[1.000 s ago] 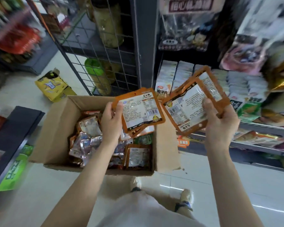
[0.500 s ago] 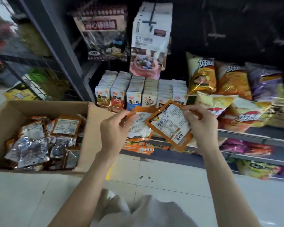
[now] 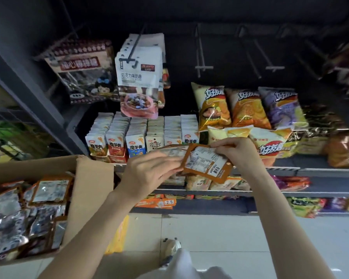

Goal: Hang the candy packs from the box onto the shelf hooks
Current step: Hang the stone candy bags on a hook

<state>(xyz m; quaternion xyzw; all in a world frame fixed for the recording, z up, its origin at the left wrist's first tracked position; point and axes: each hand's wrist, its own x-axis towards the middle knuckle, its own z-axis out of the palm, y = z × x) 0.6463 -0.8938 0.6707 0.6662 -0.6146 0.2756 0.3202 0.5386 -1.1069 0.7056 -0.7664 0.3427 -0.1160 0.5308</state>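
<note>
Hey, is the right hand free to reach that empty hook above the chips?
Probably yes: the path from the right hand up to the bare hook looks unobstructed, but that hand grips an orange pack.

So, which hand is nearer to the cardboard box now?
Left. The left hand hovers just past the cardboard box at its right wall; the right hand is farther right, in front of the shelf.

Flat orange-bordered candy packs with white printed label panels (image 3: pixel 207 163) were held label-side up in front of the shelves. More orange and silvery foil packs (image 3: pixel 48 191) lay heaped in an open brown cardboard box (image 3: pixel 93 190). Bare metal shelf hooks (image 3: pixel 201 55) jutted out above.
</note>
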